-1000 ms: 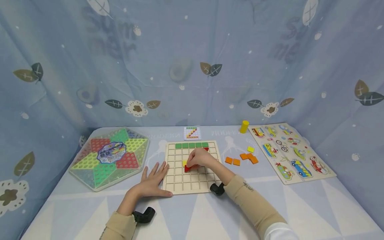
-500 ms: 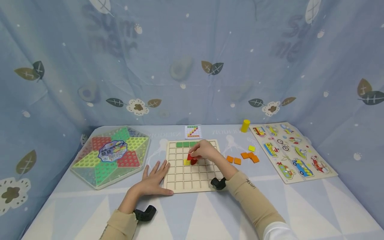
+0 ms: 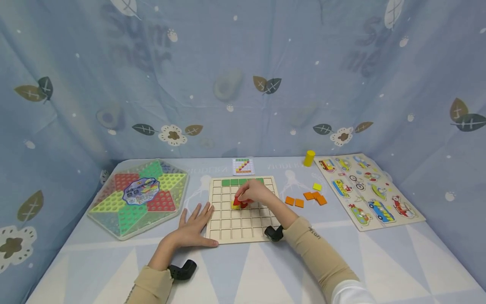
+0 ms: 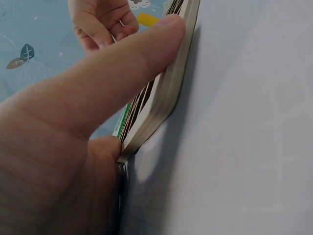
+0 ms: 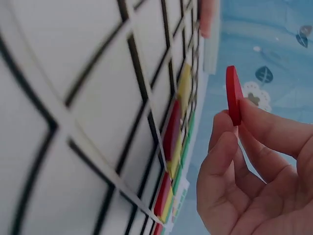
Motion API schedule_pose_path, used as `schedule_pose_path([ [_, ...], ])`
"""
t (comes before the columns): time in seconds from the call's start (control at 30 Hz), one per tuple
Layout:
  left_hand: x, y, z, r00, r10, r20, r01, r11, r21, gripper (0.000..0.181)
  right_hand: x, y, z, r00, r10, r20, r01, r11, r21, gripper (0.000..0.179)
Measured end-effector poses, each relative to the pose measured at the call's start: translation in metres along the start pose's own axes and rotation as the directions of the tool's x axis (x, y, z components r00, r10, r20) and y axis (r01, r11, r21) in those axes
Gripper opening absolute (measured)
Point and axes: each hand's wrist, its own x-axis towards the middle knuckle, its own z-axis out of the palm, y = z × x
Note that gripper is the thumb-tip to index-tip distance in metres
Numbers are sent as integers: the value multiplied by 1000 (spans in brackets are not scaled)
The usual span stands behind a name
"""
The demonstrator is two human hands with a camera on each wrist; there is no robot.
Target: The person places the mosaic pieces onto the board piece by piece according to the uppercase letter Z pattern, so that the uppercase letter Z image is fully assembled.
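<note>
With the right hand, keeps the grip pinching a red piece between the fingertips, above the gridded board. Compared with a second ago, has carried that piece from the near side of the yellow tile to its far side, as seen from the head. Shows it edge-on in the right wrist view, apart from the grid; hence, by judgement, seems only to have shifted its alignment, without seating it in a cell. Has another red piece lying on the board below. Rests the left hand as before, fingers spread, at the near left corner, thumb by the near edge, probably steadying the board on the desk. Leaves untouched the row of green tiles along the far side, the orange tiles and loose yellow tile to the right, and the patterned card beyond. Cannot tell the exact cell under the held piece.
</note>
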Motion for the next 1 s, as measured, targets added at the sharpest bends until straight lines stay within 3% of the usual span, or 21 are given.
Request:
schedule_pose_path([
  [0.13,-1,1,-1,1000,-1,11,1,1000,-3,110,-1,1,12,998,-41,41,48,982,-184,2],
  [0.27,-1,2,-1,1000,2,13,-2,1000,1,110,-2,-1,19,996,-80,44,91,931,-353,10],
  [0.33,-1,2,-1,1000,3,6,-3,1000,3,110,-1,-3,21,995,-91,39,99,917,-387,12],
  [1.0,-1,1,-1,1000,-5,0,5,1000,21,110,1,-9,25,998,-65,25,70,905,-420,15],
])
